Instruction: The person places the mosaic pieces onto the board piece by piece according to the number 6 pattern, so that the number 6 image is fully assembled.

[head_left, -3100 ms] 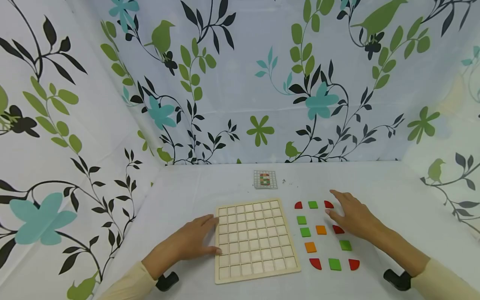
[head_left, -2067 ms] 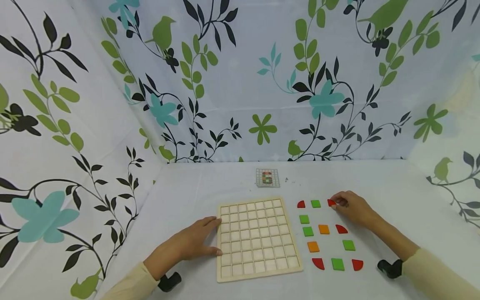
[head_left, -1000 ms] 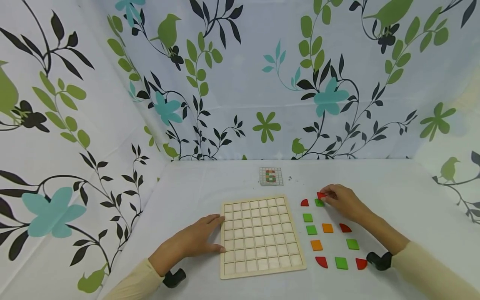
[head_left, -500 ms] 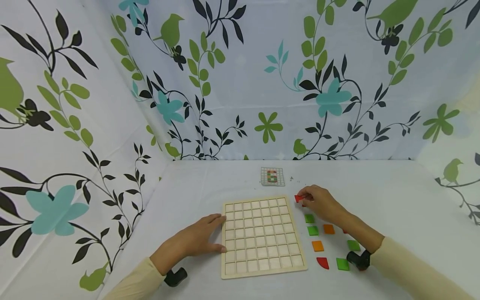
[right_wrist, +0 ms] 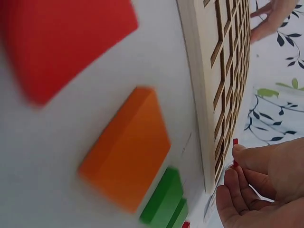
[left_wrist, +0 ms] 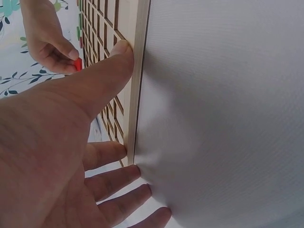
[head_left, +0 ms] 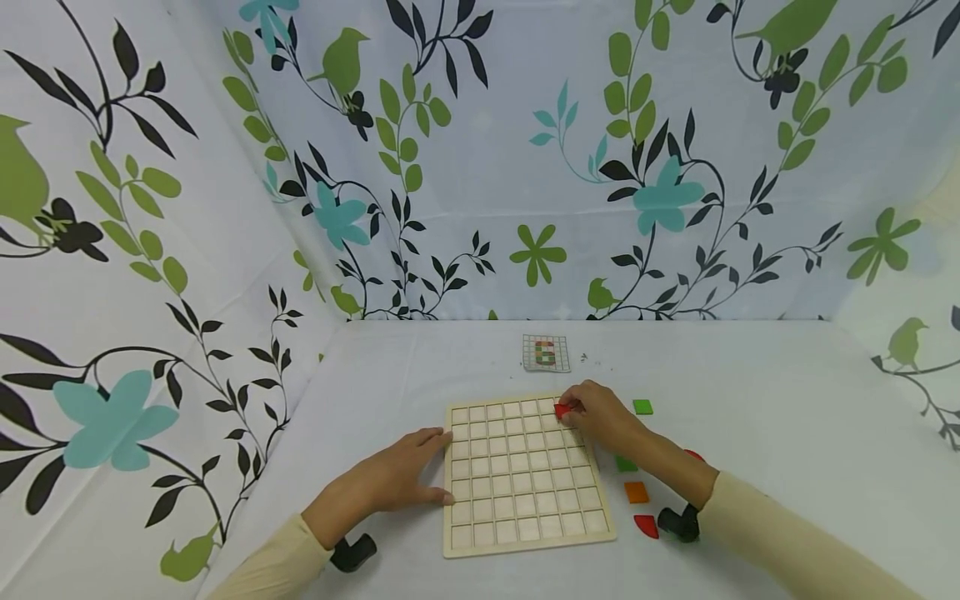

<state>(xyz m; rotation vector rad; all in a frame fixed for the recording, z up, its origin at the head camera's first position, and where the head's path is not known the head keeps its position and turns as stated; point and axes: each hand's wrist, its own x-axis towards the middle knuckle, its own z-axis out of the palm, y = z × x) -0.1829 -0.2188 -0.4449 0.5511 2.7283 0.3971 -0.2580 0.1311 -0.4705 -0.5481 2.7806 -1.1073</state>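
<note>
A wooden grid board (head_left: 517,475) lies on the white table. Along its left edge rests my left hand (head_left: 390,479), thumb and fingers spread and fairly straight; the left wrist view shows the thumb (left_wrist: 109,71) on the frame. With thumb and fingers my right hand (head_left: 603,417) pinches a red quarter-circle tile (head_left: 561,411) at the board's far right corner. Seen from the right wrist, that small red tile (right_wrist: 235,141) sticks out from the fingertips. Whether it touches the board cannot be told. The grid's visible cells hold no tiles.
Right of the board lie a green square tile (head_left: 642,407), an orange square tile (head_left: 637,492) and a red curved tile (head_left: 647,526). My right forearm hides other tiles. A card with a coloured grid pattern (head_left: 546,353) lies behind the board.
My right hand picked up the far-right red tile from the back row and carried it left, over the other tiles, to the board's far right corner. The left hand stayed at the board's edge.
</note>
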